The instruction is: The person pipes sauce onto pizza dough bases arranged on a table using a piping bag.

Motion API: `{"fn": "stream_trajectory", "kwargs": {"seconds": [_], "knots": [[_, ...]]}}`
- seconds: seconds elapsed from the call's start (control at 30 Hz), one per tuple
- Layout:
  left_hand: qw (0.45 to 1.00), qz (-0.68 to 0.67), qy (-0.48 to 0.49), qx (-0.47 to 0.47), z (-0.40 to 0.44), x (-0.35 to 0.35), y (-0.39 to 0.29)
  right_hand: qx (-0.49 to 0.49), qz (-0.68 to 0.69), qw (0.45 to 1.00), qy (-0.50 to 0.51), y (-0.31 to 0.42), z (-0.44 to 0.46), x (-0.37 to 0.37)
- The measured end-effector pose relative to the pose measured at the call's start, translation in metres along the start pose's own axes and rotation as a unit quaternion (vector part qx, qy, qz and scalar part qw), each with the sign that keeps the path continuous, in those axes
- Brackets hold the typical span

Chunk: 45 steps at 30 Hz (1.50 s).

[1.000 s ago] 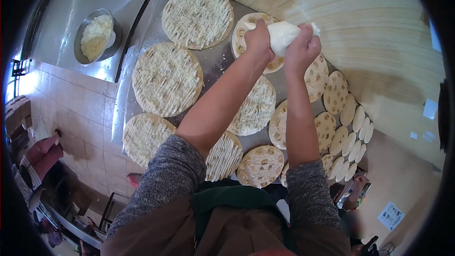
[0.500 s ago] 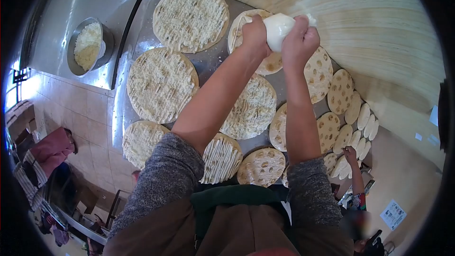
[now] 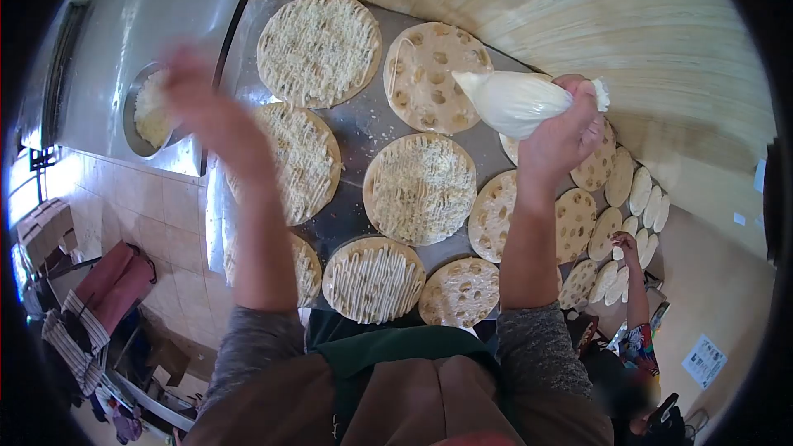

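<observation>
My right hand (image 3: pixel 562 132) grips the gathered end of a white piping bag (image 3: pixel 516 103), whose tip points left over the edge of a flat round bread with dimples (image 3: pixel 438 74). That bread carries a thin white line near its left side. Smeared by motion, my left hand (image 3: pixel 192 91) is at the right rim of a metal bowl (image 3: pixel 134 128) of grated white topping (image 3: pixel 151 120); its fingers cannot be made out. Rounds covered in topping and stripes, such as one at the back (image 3: pixel 319 49) and one in the middle (image 3: pixel 420 190), lie between my arms.
The metal table (image 3: pixel 351 132) holds several more rounds, one with white stripes (image 3: pixel 374 281). Smaller plain rounds (image 3: pixel 619 177) extend right, where another person's hand (image 3: pixel 628 246) touches them. A wooden panel (image 3: pixel 611 25) borders the back. Chairs stand at lower left.
My left hand has let go of the piping bag and swung left to the bowl. My right hand, with the bag, has moved slightly right and down, uncovering the dimpled round.
</observation>
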<state>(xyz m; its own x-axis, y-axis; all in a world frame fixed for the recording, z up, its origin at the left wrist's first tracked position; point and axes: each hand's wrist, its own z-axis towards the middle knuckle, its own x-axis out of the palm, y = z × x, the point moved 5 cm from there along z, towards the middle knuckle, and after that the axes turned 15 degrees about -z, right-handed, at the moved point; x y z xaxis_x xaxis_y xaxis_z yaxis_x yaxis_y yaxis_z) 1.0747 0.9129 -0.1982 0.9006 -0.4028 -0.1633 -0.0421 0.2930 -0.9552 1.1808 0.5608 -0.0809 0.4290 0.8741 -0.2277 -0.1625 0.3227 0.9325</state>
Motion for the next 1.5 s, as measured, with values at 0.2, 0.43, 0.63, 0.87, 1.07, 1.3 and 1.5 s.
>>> {"fn": "stream_trajectory", "kwargs": {"seconds": [0.2,0.43,0.63,0.87,1.07,1.3,1.5], "knots": [[0.415,-0.497,0.271,-0.713,-0.191,0.141,-0.089,-0.007,0.024,0.999,0.043,0.0,-0.024,0.014],[0.435,-0.594,0.145,-0.662,-0.19,0.193,-0.041,-0.023,-0.06,0.996,0.065,-0.013,-0.039,0.029],[0.473,-0.604,0.096,-0.634,-0.166,0.24,-0.014,-0.037,-0.112,0.99,0.071,-0.028,-0.005,0.067],[0.488,-0.559,0.065,-0.667,-0.202,0.176,-0.012,-0.025,-0.192,0.967,0.163,-0.039,-0.039,0.049],[0.494,-0.607,0.089,-0.616,-0.191,0.248,0.019,-0.086,-0.249,0.957,0.121,-0.041,0.005,0.075],[0.517,-0.558,0.081,-0.644,-0.201,0.214,-0.007,-0.066,-0.268,0.952,0.132,-0.044,-0.007,0.059],[0.498,-0.549,0.101,-0.664,-0.217,0.181,-0.016,-0.043,-0.262,0.951,0.157,-0.04,-0.035,0.039]]}}
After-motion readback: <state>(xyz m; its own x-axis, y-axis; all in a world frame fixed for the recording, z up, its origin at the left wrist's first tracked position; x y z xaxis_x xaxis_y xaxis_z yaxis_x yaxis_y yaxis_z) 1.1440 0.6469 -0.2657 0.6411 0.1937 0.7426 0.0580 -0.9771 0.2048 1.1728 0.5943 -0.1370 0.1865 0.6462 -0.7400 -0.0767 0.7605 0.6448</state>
